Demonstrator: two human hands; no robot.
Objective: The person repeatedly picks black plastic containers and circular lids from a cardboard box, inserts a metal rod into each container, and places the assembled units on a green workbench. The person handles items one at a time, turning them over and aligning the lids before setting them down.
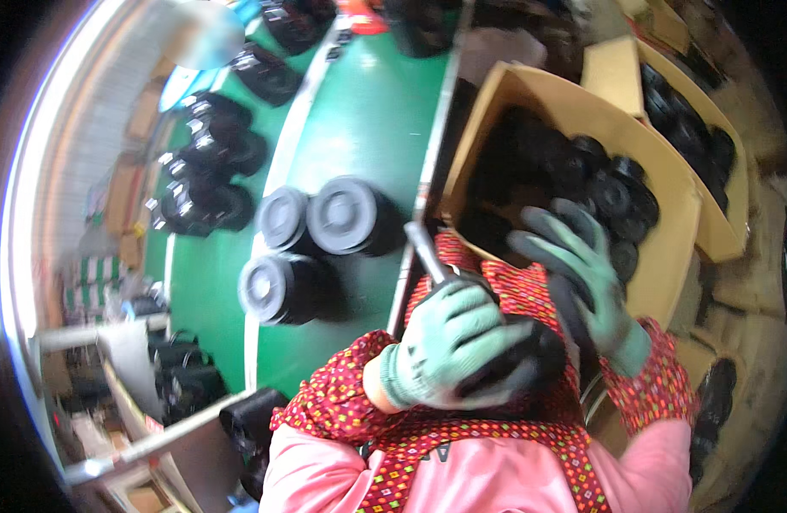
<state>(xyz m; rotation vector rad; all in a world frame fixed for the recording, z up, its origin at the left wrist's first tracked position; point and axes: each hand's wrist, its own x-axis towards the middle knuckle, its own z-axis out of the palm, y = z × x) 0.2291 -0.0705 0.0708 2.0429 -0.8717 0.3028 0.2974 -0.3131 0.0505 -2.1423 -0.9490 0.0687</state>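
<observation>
My left hand (461,349), in a mint-green glove with dark palm coating, is closed on a round black part (541,353) held against my lap. A grey metal rod (425,250) sticks up from a dark piece beside that hand's knuckles; whether the rod belongs to the black part I cannot tell. My right hand (579,269), gloved the same way, is spread with its fingers apart at the near edge of a cardboard box (662,256). Many round black parts (611,192) lie in the box. Both hands are somewhat blurred.
On the green tabletop (381,128) to the left stand several black cylinders with grey ends (342,215). Glossy black parts (207,167) are stacked beyond a white strip. A second cardboard box (720,224) of black parts is at the right, and a metal frame shelf (156,442) at lower left.
</observation>
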